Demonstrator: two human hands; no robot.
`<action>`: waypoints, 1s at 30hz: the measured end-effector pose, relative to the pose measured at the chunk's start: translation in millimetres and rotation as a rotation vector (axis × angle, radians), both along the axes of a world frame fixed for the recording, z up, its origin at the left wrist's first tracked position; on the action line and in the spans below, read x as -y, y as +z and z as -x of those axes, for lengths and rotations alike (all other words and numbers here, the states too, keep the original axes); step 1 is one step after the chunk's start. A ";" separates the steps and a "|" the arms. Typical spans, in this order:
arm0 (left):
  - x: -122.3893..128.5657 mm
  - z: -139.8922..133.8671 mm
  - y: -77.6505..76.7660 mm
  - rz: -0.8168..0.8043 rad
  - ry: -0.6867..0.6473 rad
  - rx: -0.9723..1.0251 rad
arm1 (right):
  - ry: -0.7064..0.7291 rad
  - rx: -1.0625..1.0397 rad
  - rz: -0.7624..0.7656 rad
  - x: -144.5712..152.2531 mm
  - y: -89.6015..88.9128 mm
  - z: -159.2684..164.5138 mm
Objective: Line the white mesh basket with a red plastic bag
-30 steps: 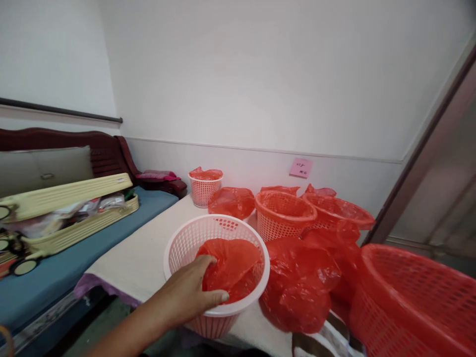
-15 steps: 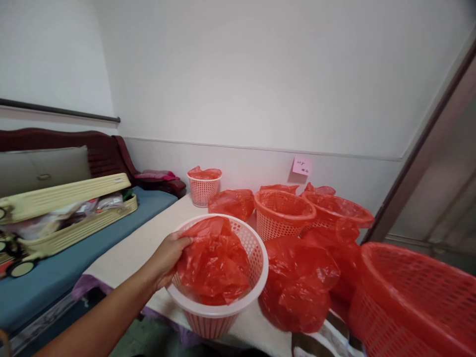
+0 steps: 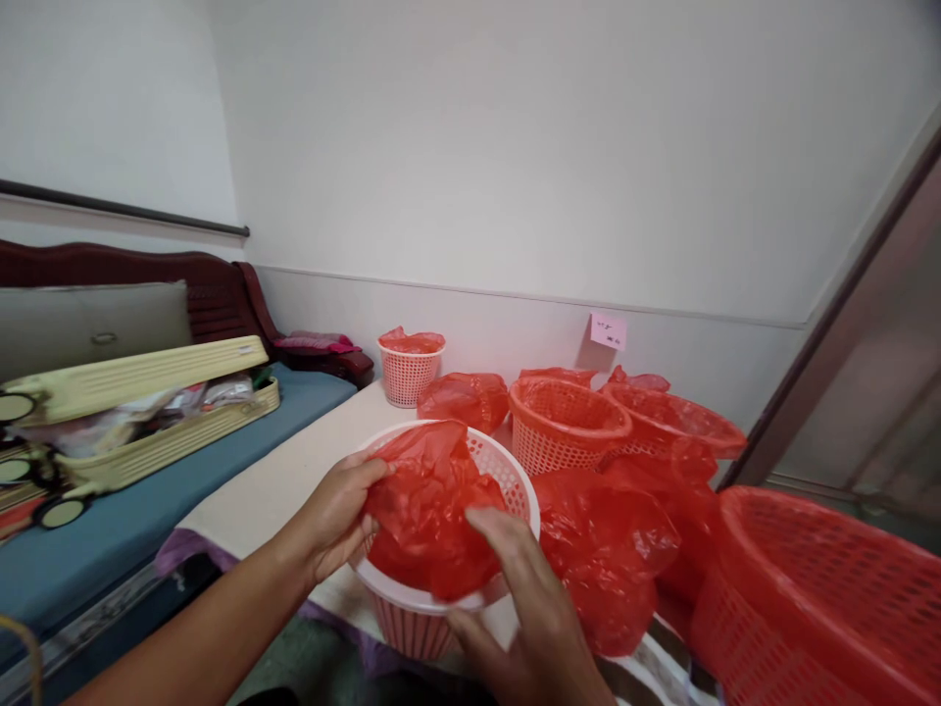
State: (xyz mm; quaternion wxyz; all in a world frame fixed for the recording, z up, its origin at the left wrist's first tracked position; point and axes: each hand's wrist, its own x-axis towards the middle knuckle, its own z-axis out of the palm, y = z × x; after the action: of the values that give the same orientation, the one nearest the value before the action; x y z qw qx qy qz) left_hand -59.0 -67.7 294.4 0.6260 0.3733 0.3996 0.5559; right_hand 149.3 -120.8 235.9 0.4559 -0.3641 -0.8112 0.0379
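Left hand (image 3: 339,518) pinches a red plastic bag (image 3: 430,510) in the white basket (image 3: 413,628); right hand (image 3: 535,610)'s half open, looks empty to me.

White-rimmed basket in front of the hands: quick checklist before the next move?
1. Basket mouth facing up: ok.
2. Left hand holding the red bag: ok, at the bag's left side.
3. Right hand closed on the bag: not ok, thumb and fingers apart.
4. Bag covering the rim all round: not ok, bare on the far right.
5. Basket's base fully on the table: cannot tell, underside hidden.
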 end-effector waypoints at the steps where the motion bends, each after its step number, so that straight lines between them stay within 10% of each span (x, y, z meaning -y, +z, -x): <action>1: 1.0 -1.3 3.9 -0.004 0.004 0.000 | 0.004 0.049 0.003 -13.8 5.8 6.5; 8: -1.1 3.5 14.8 -0.010 0.036 -0.033 | -0.073 0.392 0.168 -91.8 18.9 7.0; 15: 0.3 27.1 2.9 0.024 0.053 -0.235 | -0.303 0.344 -0.288 -106.7 47.3 -17.7; 24: 13.4 62.0 3.7 0.051 -0.102 -0.523 | -0.250 0.153 -0.455 -108.3 79.4 -24.4; 30: 23.4 69.5 -11.7 0.026 -0.297 -0.742 | -0.267 0.468 -0.210 -116.9 46.5 -25.6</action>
State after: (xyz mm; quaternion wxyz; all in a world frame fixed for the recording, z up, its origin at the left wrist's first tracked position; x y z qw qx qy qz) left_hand -128.5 -91.1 282.7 0.5172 0.5946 0.5473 0.2817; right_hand 174.9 -3.9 282.4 0.2925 -0.4173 -0.8387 -0.1920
